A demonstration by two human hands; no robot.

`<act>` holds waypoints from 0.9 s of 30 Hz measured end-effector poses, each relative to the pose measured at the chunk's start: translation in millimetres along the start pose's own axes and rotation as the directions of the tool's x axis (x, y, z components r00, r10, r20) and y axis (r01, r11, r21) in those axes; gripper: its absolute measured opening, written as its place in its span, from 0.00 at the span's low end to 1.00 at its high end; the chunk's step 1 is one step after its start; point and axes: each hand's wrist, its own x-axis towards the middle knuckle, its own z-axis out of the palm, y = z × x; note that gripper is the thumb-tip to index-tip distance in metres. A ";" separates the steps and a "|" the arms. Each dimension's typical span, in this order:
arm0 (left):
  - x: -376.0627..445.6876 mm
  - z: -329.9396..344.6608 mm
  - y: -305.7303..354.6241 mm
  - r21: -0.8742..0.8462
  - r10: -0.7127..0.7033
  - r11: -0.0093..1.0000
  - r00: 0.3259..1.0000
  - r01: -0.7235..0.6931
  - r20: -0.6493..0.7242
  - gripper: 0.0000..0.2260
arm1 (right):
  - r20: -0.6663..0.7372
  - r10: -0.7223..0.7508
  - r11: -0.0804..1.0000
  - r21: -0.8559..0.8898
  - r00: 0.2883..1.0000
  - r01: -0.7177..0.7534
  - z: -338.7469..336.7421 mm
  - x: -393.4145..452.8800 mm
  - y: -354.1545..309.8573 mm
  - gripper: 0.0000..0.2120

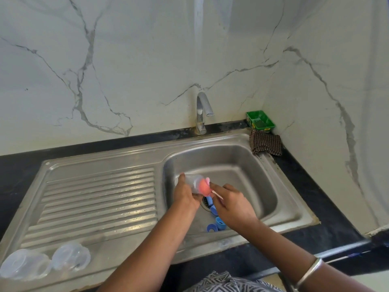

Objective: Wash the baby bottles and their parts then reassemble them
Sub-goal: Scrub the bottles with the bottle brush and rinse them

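Note:
Over the steel sink basin [250,171], my left hand [186,194] grips a clear baby bottle [194,182] lying on its side. A pink sponge brush [205,187] fills the bottle's mouth. My right hand [230,205] holds the brush's thin pale handle. Below my hands, blue bottle rings and caps [216,223] lie near the drain [206,204]. Two clear bottle covers [70,257] rest on the drainboard's near left corner.
The tap [202,112] stands behind the basin with no water running. A green tray [260,120] and a checked cloth [265,144] sit in the back right corner. The ribbed drainboard [99,199] spreads left of the basin. Dark countertop [315,197] borders the sink.

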 end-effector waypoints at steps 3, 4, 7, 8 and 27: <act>4.0 -10.1 1.6 0.165 0.034 0.986 0.999 -0.034 0.004 0.13 | -0.021 0.135 0.983 0.126 0.991 -0.131 -2.1 13.7 12.5 0.21; 6.4 -14.2 0.3 0.253 0.052 0.966 0.999 -0.050 0.000 0.10 | -0.015 0.136 0.982 0.133 0.991 -0.133 -3.9 18.9 15.1 0.21; 7.7 -23.1 -6.1 0.498 0.122 0.857 0.991 -0.132 0.053 0.08 | 0.002 0.048 0.981 0.190 0.999 -0.047 -14.1 29.5 13.1 0.22; 9.4 -25.4 -9.5 0.572 0.162 0.798 0.982 -0.191 0.103 0.10 | 0.006 -0.007 0.981 0.196 1.000 0.005 -16.9 33.0 12.3 0.23; -8.4 -5.5 -29.2 0.492 0.130 0.807 0.911 -0.326 0.390 0.08 | 0.004 -0.099 0.941 0.326 0.995 0.092 -23.8 39.8 27.1 0.21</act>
